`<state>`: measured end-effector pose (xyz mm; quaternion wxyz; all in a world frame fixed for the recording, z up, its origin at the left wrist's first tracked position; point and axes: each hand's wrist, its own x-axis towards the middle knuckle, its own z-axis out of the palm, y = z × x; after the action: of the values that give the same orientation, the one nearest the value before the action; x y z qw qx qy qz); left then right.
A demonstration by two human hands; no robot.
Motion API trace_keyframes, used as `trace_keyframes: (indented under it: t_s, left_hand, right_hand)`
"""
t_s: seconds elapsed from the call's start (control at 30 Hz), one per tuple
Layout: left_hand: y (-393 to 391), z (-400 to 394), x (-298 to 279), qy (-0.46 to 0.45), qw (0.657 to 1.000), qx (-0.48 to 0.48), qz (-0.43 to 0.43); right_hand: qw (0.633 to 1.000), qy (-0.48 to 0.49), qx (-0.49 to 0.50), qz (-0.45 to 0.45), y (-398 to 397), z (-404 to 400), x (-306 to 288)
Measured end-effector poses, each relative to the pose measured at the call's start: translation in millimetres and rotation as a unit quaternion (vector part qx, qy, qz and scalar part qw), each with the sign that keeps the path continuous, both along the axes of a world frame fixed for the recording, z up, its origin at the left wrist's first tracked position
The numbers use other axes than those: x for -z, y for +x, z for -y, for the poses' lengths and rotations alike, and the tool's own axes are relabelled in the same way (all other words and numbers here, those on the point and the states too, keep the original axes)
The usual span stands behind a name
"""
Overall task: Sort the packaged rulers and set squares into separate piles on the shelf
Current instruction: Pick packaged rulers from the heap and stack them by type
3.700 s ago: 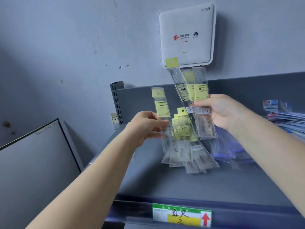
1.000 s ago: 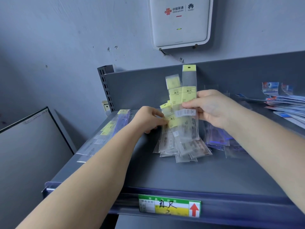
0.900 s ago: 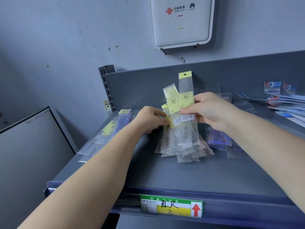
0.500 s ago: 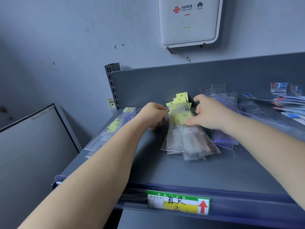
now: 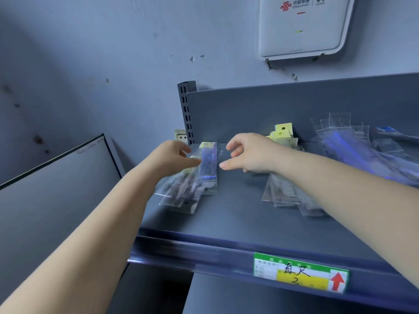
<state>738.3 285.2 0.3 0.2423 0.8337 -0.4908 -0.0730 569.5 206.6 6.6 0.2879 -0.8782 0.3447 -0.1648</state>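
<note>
- Half a second ago both my hands were on the middle stack of short clear-sleeved rulers with yellow header cards [image 5: 285, 177]; now that stack lies on its own, flat on the grey metal shelf [image 5: 238, 218], partly hidden behind my right forearm.
- Both hands have swung over to the pile of longer clear-packaged rulers [image 5: 192, 184] at the left end of the shelf, just in front of the slotted upright post [image 5: 187, 109].
- My left hand [image 5: 172, 158] sits on that pile's left side, thumb and fingers closing toward the top packet; the blur keeps me from telling whether it has a pinch or merely touches.
- My right hand [image 5: 251, 154] hovers just right of the same pile, fingers spread and relaxed, grasping nothing.
- Right of the middle stack, away from the post, lies a loose heap of clear-and-blue packets [image 5: 362, 152], which I judge to be the set squares.
- My reading: the short rulers are settled and the next job is squaring up this left pile, so sorting looks well along, though that right-hand heap is untidy.
- The green-and-yellow shelf label [image 5: 300, 273] hangs on the front edge, below the middle stack.
</note>
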Motion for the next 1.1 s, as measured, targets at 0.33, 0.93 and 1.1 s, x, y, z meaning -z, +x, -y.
trace_keyframes:
  t_s: [0.33, 0.93, 1.1]
  left_hand:
    - [33.8, -4.4, 24.0, 0.048, 0.999, 0.012, 0.0]
    - [64.5, -9.7, 27.1, -0.107, 0.954, -0.017, -0.278]
    - [60.5, -7.4, 22.5, -0.19, 0.909, -0.024, -0.37]
  right_hand:
    - [0.993, 0.036, 0.072, -0.089, 62.0, -13.6, 5.2]
    - [0.946, 0.238, 0.162, 0.15, 75.6, 6.2, 21.9]
    - [0.913, 0.306, 0.151, 0.225, 70.9, 2.3, 19.1]
